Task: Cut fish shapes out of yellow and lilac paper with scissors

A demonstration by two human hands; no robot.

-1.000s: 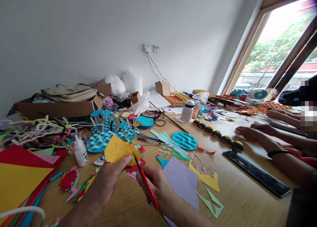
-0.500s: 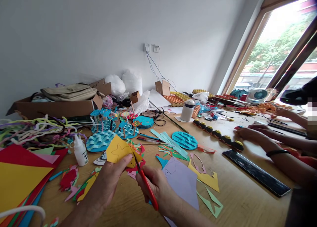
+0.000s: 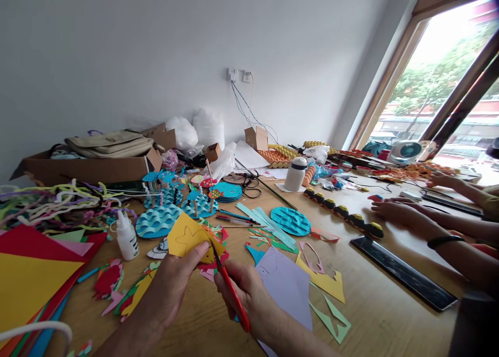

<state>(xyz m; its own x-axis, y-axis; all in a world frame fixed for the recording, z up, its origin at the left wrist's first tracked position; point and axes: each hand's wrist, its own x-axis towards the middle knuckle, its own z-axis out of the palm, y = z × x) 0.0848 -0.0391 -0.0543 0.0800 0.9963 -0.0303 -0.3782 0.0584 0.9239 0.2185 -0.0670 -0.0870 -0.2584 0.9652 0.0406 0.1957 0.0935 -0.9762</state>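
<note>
Between the thumb and fingers of my left hand (image 3: 175, 276) is a piece of yellow paper (image 3: 187, 235) with a starfish outline drawn on it. My right hand (image 3: 249, 294) grips red-handled scissors (image 3: 233, 293), their dark blades at the paper's right part. Below and right of the scissors lies a purple sheet (image 3: 286, 284) with a fish outline. Beyond the yellow paper sit blue wavy discs (image 3: 158, 222), some bearing small paper fish (image 3: 215, 193).
A glue bottle (image 3: 127, 237) and coloured sheets (image 3: 35, 274) are on the left. Yellow scraps (image 3: 323, 279) and a black glossy slab (image 3: 403, 271) lie right. Another person's hands (image 3: 401, 216) rest at the far right. A white jar (image 3: 295, 175) stands further back.
The other people's hands at the right have shifted slightly, and the dark object near the window has moved mostly out of view. My hands, paper and scissors look nearly unchanged.
</note>
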